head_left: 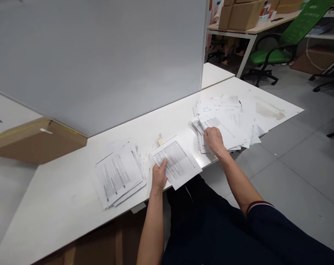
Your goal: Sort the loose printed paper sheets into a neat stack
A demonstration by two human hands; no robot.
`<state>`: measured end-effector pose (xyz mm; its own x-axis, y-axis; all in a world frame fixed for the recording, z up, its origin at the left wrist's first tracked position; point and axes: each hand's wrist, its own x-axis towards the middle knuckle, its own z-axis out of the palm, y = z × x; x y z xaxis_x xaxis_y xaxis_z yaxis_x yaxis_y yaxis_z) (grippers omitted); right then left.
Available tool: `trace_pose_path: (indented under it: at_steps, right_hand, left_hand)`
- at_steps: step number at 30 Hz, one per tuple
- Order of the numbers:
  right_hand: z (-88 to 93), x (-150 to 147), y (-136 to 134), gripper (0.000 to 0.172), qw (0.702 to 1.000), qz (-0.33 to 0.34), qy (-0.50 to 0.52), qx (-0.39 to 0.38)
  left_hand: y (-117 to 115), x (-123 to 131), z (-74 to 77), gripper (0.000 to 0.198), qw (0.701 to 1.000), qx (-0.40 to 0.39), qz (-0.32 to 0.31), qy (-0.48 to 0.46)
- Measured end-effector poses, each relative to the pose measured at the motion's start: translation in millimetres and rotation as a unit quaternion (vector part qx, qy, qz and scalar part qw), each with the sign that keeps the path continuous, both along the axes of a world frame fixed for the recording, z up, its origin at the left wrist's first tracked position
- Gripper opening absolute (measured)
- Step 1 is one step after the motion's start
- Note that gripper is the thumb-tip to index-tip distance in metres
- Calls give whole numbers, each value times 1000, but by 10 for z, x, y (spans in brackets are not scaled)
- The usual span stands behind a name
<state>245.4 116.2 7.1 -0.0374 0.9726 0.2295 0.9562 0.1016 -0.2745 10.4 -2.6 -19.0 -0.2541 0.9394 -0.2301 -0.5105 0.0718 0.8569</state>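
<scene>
My left hand (159, 176) holds a printed sheet of paper (180, 162) by its left edge, thumb on top and fingers hidden beneath. Whether more than one sheet is in that grip, I cannot tell. On the right, a loose, fanned pile of papers (230, 123) lies on the white table (73, 191). My right hand (214, 140) rests at the pile's near left corner, its fingers curled down at a printed sheet; the fingertips are hidden. To the left lies a neater stack of printed papers (121, 176). A small beige block (160, 141) sits just behind the held sheet.
A grey-white partition panel (114, 55) rises along the table's back edge. At the left end is a cardboard box (42, 140). Beyond, on the right, are a desk with cardboard boxes (242, 14), a green office chair (277, 51) and part of a person's legs (229, 49).
</scene>
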Motion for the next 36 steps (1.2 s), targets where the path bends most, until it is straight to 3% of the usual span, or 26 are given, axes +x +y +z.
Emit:
trace_pose_path:
  at_steps: [4,7,9,11,14,17,20,22,28,33,36]
  right_hand:
    - [320,32,-227,32,999,-27,10,42]
    - [669,77,-514,31,986,24,126,109]
    - [854,109,-666,30,953,42,252,161]
    - [920,117,-732,29,912,49,364,181]
    - [749,45,-678,29,893,78,430,107]
    - [384,-118,-568,27,923,89,374,-1]
    - [72,-291,-530,27,952,71,296,-44]
    - [-35,-383,-554,28,959,73,266,-61]
    - [-58,-609,-678,33,958,124,241,-91]
    - [-47,-649,-703,35,965,92,242,-47]
    - [-23,-579,-686,41,928,108,342,-101]
  left_hand:
    - [-3,7,8,46,1000,3,-2,3]
    - [-9,14,24,47,1000,7,0,13]
    - [-10,15,25,47,1000,10,-1,15]
    - [-10,11,12,46,1000,13,-2,14]
    - [-6,2,-20,47,1000,11,-2,17]
    - [-6,1,-30,47,1000,2,-6,12]
    - [-10,8,-13,47,1000,-8,-12,1]
    - [-13,14,-3,47,1000,-6,-12,5]
    - [-24,10,-3,47,999,1,-20,35]
    - [-36,21,11,47,999,14,-17,33]
    - [-42,42,51,48,999,25,-17,24]
